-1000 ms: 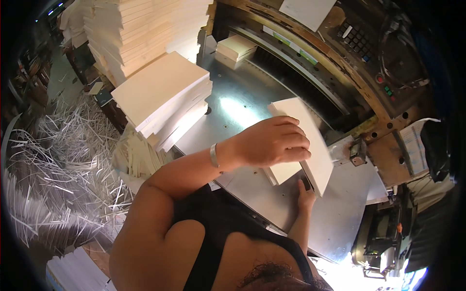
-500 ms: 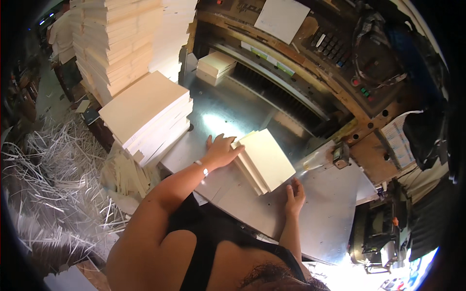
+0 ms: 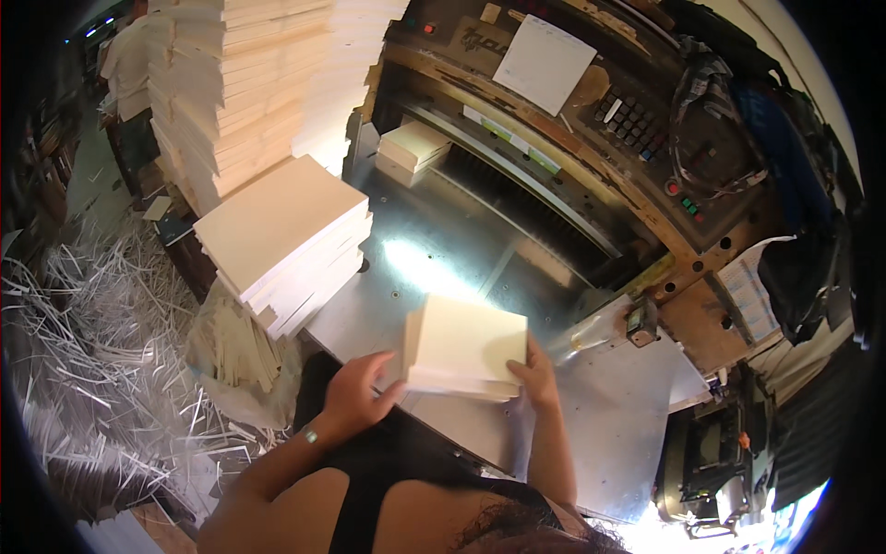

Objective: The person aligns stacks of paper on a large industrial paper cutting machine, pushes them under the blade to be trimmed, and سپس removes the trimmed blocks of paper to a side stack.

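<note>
the left hand (image 3: pixel 355 395) grips the near left corner of a cream paper stack (image 3: pixel 466 346), fingers spread along its side; the thumb and the underside of the stack are hidden, so how far the fingers reach beneath cannot be made out. the right hand (image 3: pixel 535 374) presses against the stack's right edge, fingers curled on it, its palm turned away from the camera. the stack lies flat between the two hands on the steel table (image 3: pixel 609 434) of a paper cutter (image 3: pixel 591 138), its near edge close to the table's front lip. a silver bracelet (image 3: pixel 311 434) sits on the left wrist.

beyond the hands the bare, glaring metal runs open up to the cutter's dark throat; a small paper block (image 3: pixel 413 148) rests far past the left hand at the back. to the left of the left hand a taller trimmed pile (image 3: pixel 286 240) overhangs the table's left edge, and behind it towering stacks (image 3: pixel 240 83) are cut off by the frame's top. left and below that hand, paper strip offcuts (image 3: pixel 92 369) cover the floor. right of the right hand the table stays bare out to its corner. a person (image 3: pixel 125 78) stands at the far upper left, partly hidden.
</note>
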`<state>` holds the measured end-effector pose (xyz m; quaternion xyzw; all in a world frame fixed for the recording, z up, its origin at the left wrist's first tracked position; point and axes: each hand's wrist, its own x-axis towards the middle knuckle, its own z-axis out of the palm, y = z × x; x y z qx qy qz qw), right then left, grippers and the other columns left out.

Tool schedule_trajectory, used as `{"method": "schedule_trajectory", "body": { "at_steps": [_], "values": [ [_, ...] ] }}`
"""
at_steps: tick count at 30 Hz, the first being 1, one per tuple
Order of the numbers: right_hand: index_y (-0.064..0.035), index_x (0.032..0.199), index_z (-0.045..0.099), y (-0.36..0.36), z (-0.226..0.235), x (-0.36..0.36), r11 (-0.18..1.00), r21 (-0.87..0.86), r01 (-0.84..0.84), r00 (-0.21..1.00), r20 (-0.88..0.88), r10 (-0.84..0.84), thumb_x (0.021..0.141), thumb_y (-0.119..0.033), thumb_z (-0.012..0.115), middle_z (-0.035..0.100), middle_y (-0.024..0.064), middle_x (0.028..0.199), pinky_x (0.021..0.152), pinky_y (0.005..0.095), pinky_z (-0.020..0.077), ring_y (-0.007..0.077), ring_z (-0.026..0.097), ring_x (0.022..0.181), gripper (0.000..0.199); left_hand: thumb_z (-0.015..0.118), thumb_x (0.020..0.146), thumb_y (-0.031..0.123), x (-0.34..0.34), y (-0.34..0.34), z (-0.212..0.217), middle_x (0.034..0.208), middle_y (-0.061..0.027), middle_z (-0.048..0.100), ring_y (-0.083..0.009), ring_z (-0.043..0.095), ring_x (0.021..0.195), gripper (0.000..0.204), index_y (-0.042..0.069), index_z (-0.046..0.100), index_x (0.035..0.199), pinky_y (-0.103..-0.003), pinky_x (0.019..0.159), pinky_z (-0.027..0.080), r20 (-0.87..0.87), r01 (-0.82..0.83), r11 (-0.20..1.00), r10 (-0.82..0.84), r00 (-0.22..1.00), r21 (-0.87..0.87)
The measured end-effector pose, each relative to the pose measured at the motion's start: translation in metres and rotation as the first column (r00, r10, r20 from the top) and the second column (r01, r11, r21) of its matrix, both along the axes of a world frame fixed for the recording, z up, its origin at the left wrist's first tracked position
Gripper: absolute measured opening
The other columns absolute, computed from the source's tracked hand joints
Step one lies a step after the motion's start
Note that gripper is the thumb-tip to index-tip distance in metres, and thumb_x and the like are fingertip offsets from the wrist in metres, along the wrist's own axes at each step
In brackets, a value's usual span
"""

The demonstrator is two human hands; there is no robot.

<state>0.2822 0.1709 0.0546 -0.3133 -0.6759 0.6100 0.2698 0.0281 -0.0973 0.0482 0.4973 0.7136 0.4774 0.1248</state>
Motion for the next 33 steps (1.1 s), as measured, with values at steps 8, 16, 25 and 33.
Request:
{"method": "schedule_trajectory", "body": {
  "at_steps": [8,16,25,33],
  "values": [
    [0.0033,0.164,0.026,-0.036,0.015,-0.053,0.925,-0.176,-0.337,0.941,-0.103,0.324,0.087,0.008,0.065,0.047,0.0129,0.158,0.119,0.033,0.035,0.0198,0.048,0.142,0.087,0.071,0.096,0.052,-0.03,-0.055,-0.057,0.104,-0.0138,0.076,-0.0224,0.073,0.09,0.06,-0.003,0.07,0.118,-0.036,0.079,0.056,0.785,0.147,0.948,0.141,0.603,-0.284],
    [0.0036,0.163,0.027,-0.041,0.003,-0.054,0.93,-0.158,-0.333,0.943,-0.067,0.326,0.089,0.003,0.069,0.046,0.0144,0.159,0.12,0.0348,0.0344,0.0222,0.047,0.144,0.085,0.083,0.09,0.034,-0.002,-0.041,-0.036,0.122,-0.0149,0.071,-0.0206,0.07,0.107,0.069,-0.005,0.055,0.139,-0.034,0.093,0.055,0.757,0.076,0.984,0.075,0.649,-0.163],
    [0.0052,0.157,0.039,-0.04,0.012,-0.006,0.995,-0.047,-0.083,0.974,-0.214,0.071,0.091,-0.033,0.081,0.059,0.015,0.144,0.115,0.0398,0.0404,0.0225,0.056,0.132,0.086,0.087,0.08,0.038,-0.027,-0.013,0.019,0.112,-0.0231,0.071,-0.0368,0.071,0.105,0.073,-0.001,0.057,0.134,-0.042,0.092,0.054,0.194,0.228,0.971,-0.21,0.958,-0.076],
    [0.0048,0.164,0.021,-0.073,0.014,-0.003,0.997,0.075,0.029,0.955,-0.297,-0.005,0.089,-0.04,0.082,0.036,0.0221,0.166,0.125,0.0425,0.0264,0.0291,0.039,0.151,0.106,0.074,0.091,0.013,-0.014,0.022,-0.011,0.15,-0.0218,0.052,-0.0307,0.05,0.14,0.08,-0.006,0.032,0.156,-0.038,0.116,0.038,0.324,0.306,0.93,-0.358,0.876,0.202]
  ]
}}
